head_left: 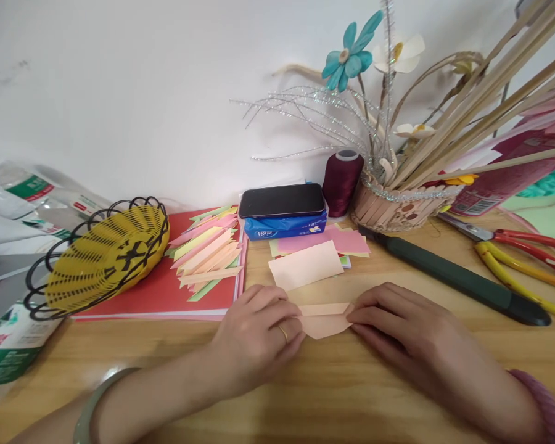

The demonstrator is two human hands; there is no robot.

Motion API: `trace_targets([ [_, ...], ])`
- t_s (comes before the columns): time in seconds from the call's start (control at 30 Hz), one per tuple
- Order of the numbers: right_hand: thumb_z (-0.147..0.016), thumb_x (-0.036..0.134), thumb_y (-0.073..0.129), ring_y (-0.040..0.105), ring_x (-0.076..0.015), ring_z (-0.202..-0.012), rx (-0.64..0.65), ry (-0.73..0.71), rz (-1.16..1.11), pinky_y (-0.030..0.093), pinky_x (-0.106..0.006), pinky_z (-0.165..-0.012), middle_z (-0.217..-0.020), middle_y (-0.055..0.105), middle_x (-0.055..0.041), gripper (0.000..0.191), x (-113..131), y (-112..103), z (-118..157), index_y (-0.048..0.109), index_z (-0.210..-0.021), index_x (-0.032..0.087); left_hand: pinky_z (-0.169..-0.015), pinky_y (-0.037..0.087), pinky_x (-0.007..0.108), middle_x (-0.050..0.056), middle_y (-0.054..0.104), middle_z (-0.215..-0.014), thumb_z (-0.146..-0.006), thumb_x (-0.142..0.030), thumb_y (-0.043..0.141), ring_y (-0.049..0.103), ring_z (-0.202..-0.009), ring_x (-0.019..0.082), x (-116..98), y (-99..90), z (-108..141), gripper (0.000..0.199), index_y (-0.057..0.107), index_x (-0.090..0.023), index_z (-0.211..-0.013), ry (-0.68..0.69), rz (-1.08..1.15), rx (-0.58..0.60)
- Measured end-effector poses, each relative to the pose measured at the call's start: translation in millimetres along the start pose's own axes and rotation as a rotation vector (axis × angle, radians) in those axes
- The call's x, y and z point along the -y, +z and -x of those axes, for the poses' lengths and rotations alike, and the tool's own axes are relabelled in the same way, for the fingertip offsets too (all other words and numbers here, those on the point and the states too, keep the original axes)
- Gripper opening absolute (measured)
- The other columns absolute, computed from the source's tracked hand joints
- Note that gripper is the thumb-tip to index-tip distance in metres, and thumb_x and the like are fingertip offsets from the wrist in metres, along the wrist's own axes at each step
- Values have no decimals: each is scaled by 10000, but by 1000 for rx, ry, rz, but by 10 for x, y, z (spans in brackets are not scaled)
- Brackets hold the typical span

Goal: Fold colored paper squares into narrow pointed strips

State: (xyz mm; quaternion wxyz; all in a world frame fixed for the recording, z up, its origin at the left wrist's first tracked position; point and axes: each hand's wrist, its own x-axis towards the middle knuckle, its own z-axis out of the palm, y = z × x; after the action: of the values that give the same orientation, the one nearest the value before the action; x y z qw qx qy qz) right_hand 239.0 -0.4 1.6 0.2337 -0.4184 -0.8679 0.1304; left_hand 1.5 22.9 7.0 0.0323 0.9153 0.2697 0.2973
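Note:
A small peach paper [324,325] with folded edges is stretched between my hands, low over the wooden table. My left hand [263,330], with a ring on one finger, pinches its left end. At the right end, my right hand [402,327] grips it between thumb and fingers. Just beyond lies a flat peach paper sheet [308,265], partly over pink and yellow paper sheets [351,239]. Left of these, a pile of folded paper strips [208,250] in pink, yellow, orange and green rests on red paper [124,302].
A yellow basket [106,265] tilts at the left. Behind the sheets, a phone [282,200] lies on a blue tissue pack [287,227], beside a maroon thread spool [343,185]. On the right are a stick-sided flower pot [393,206], a dark green-handled tool [448,271] and red-handled pliers [518,237].

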Motion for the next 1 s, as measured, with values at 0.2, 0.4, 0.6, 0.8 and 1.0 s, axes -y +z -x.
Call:
trace_targets([
  [0.2, -889, 246, 471, 542, -159, -815, 25, 140, -120, 444, -303, -696, -869, 570, -27, 109, -1, -5, -6, 572, -861, 214, -686, 458, 279, 17, 663, -794, -776, -91, 591, 523, -780, 156, -38, -18, -50, 97, 648, -164, -749, -266, 244, 35],
  [0.4, -890, 282, 468, 542, -158, -808, 38, 190, -162, 439, -305, -691, -859, 569, -17, 140, 15, 12, -26, 581, -827, 229, -739, 436, 311, 11, 653, -814, -759, -135, 644, 510, -847, 173, -65, -8, -40, 56, 648, -171, -716, -397, 311, 39],
  [0.6, -889, 268, 453, 541, -162, -786, 4, 238, -137, 428, -313, -694, -830, 562, -12, 160, 26, 64, -28, 578, -796, 231, -773, 413, 321, -3, 648, -823, -787, -168, 649, 497, -868, 171, -60, -11, -27, 61, 658, -194, -732, -478, 378, 68],
  [0.8, -864, 228, 466, 527, -171, -756, -27, 234, -50, 411, -322, -676, -791, 555, -15, 138, 65, 96, -43, 550, -755, 217, -762, 390, 334, -9, 628, -791, -773, -125, 627, 488, -852, 176, -76, 29, -63, 115, 606, -175, -672, -523, 310, 102],
  [1.0, -847, 194, 462, 504, -176, -723, -53, 213, 41, 390, -328, -658, -752, 537, -17, 136, 80, 121, -61, 523, -726, 204, -761, 385, 331, -14, 610, -760, -725, -80, 618, 485, -853, 180, -90, 59, -106, 139, 554, -167, -637, -540, 234, 144],
])
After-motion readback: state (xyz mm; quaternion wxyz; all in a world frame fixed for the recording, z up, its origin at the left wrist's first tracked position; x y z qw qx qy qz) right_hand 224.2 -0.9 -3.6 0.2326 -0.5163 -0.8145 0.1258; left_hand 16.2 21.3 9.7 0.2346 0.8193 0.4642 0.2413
